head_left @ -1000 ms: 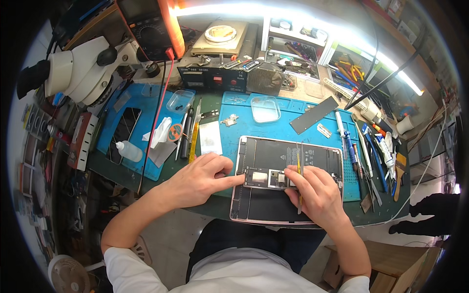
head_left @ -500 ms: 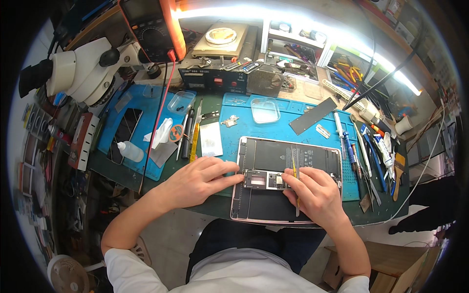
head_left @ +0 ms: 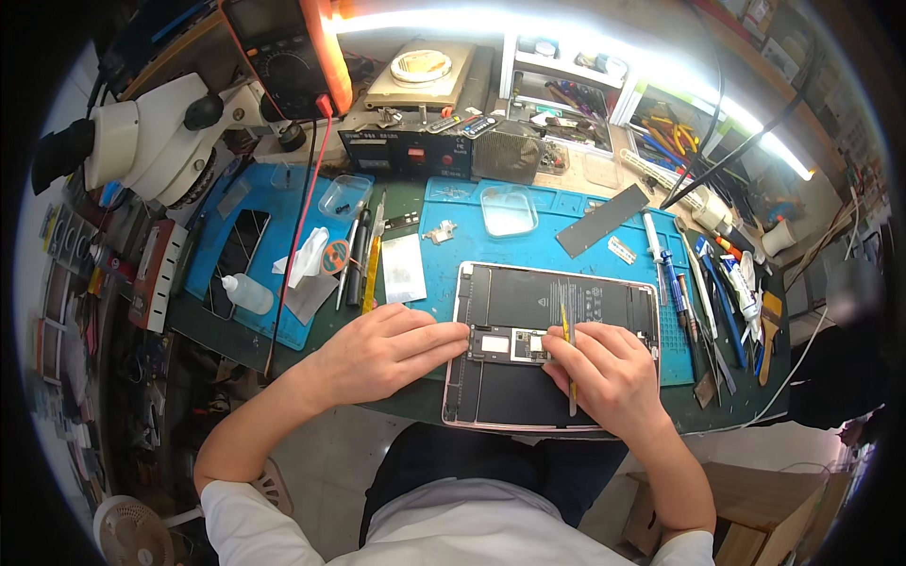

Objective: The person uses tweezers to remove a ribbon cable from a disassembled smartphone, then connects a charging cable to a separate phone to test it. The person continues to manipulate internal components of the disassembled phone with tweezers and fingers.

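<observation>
An opened tablet (head_left: 528, 399) with a pink rim and black batteries lies at the front edge of the blue mat (head_left: 491, 252). Across its middle runs a narrow circuit board (head_left: 494, 344) with silver shields. My left hand (head_left: 377, 358) reaches in from the left, fingers stretched out, its fingertips touching the tablet's left edge by the board. My right hand (head_left: 604, 377) grips yellow-and-silver tweezers (head_left: 566, 321) held nearly upright at the board's right part, fingertips resting there; the tweezers' exact tip is hard to make out.
A microscope (head_left: 142, 151), multimeter (head_left: 283, 57) and phone (head_left: 236, 264) are at left. A white bottle (head_left: 247, 293), clear boxes (head_left: 508, 209) and a grey plate (head_left: 600, 219) surround the work. Hand tools (head_left: 727, 283) crowd the right. A dark-clothed person (head_left: 826, 368) stands beyond the desk's right edge.
My left fingers have straightened and drawn together at the tablet's edge. My right hand stays on the tweezers, shifted slightly left. The person at the far right has moved, showing more dark clothing.
</observation>
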`<state>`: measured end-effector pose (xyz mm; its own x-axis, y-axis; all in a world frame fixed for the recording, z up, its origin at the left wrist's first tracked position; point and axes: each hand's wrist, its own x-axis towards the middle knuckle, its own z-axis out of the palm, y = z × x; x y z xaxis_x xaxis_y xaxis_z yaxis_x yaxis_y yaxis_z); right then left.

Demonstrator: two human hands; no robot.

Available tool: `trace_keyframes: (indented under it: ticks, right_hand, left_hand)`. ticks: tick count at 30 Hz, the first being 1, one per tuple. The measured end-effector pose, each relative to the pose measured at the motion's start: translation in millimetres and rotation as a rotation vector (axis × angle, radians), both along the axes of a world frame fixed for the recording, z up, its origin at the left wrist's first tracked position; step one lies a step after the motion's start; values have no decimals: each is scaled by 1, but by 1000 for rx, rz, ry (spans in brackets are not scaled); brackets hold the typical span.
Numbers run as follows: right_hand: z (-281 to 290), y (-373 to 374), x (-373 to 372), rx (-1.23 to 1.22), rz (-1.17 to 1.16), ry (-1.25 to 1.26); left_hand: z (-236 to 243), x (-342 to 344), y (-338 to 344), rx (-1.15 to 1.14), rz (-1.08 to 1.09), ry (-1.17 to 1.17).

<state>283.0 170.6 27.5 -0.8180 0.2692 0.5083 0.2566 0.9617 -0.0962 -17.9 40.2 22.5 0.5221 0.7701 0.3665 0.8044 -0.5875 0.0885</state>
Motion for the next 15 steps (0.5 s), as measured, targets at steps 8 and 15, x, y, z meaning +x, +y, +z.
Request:
trace_keyframes:
  ticks: [8, 15]
  right_hand:
    - [-2, 1, -1, -138, 2, 45]
    - [-3, -1, 2, -106, 10, 14]
  left_hand:
    - [3, 11, -2, -17, 29, -14]
    - [5, 9, -4, -76, 39, 26]
